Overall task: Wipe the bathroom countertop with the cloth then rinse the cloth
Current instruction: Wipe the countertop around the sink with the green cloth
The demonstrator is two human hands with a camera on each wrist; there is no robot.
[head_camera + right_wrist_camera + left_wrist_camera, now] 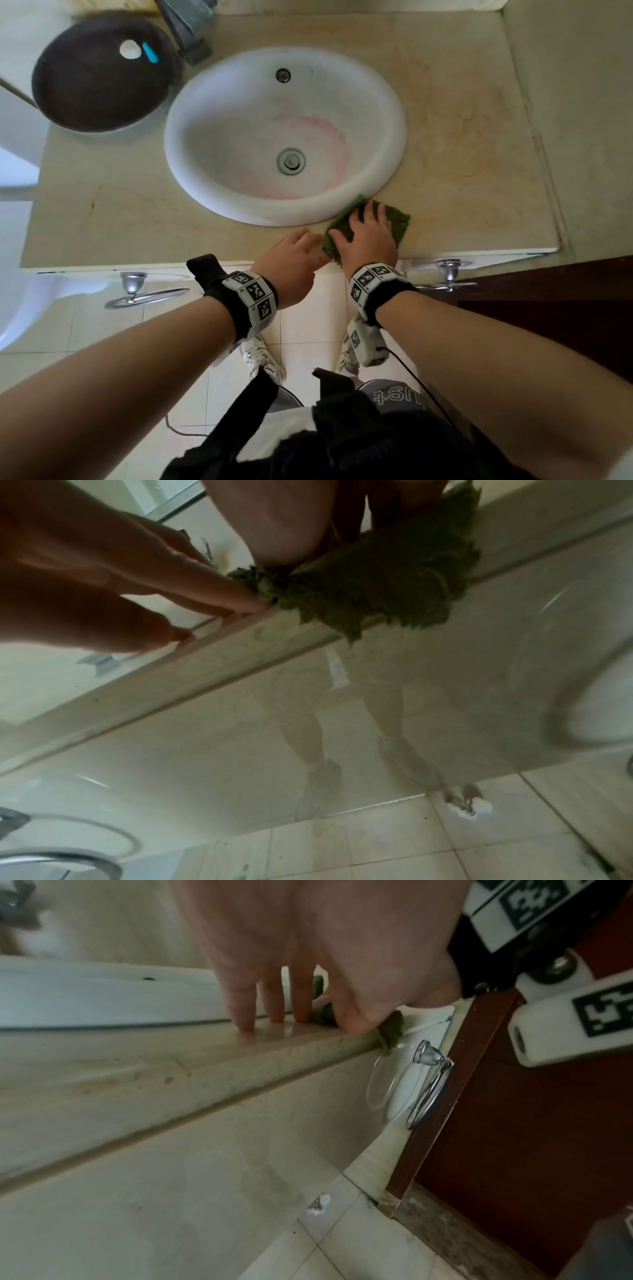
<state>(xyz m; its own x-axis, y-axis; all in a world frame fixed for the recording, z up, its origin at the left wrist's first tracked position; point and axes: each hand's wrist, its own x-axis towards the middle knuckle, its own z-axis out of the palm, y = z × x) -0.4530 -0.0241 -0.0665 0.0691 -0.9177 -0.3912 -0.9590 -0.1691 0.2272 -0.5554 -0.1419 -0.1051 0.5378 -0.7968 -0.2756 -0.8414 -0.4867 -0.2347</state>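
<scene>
Cloth (pixel 394 219) | flat under released right grip (pixel 368 240) | left grip (pixel 291 263) released, fingertips touching countertop (pixel 137 219)

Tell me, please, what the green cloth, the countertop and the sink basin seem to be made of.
Green cloth: looks like soft terry or microfibre; fuzzy nap, ragged edge.
Countertop: probably polished beige marble or a stone look-alike; faint veins, glossy.
Sink basin: likely glazed white ceramic; smooth, shiny, pinkish stain ring.

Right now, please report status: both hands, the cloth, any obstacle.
Right hand flat on green cloth, beside sink rim. Left hand open, fingertips at cloth edge. Countertop ahead: stains only.
</scene>
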